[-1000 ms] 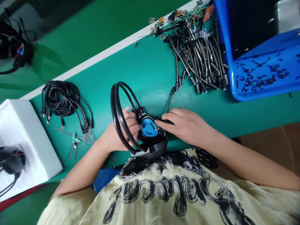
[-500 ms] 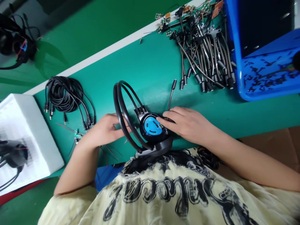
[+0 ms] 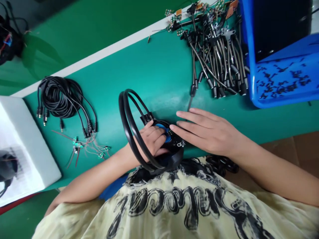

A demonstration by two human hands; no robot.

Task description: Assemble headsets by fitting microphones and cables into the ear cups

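— Headset (image 3: 126, 124) of twin black plastic loops: where does it sit?

— At the near edge of the teal worktop (image 3: 159, 76), bands tilted upward, with its round black earcup (image 3: 176, 154) low against the edge.

— And the hands?

— Left hand (image 3: 152, 141) is clenched over the earcup, fingers curled across a blue disc (image 3: 168, 139), with the loops passing beside the wrist. Right hand (image 3: 206, 131) is open and flat, fingers spread, tips at the earcup's rim, not gripping.

— How far along does this one look?

— Bands and earcup are joined. No cable or boom arm shows on it, though the left hand hides much of the earcup, so I can't say what's fitted under there.

— What's left lying around, counted?

— One heap of metal boom arms with black plugs (image 3: 214, 63), roughly twenty, too tangled for an exact count. One coil of black cable (image 3: 59, 96), with at least five plug ends showing. About three tiny green circuit boards with thin coloured wires (image 3: 78, 145).

— Anything beyond those?

— One blue plastic crate (image 3: 249, 66) at the far corner, its floor scattered with small dark bits, and one white foam block (image 3: 25, 149) at the left end.
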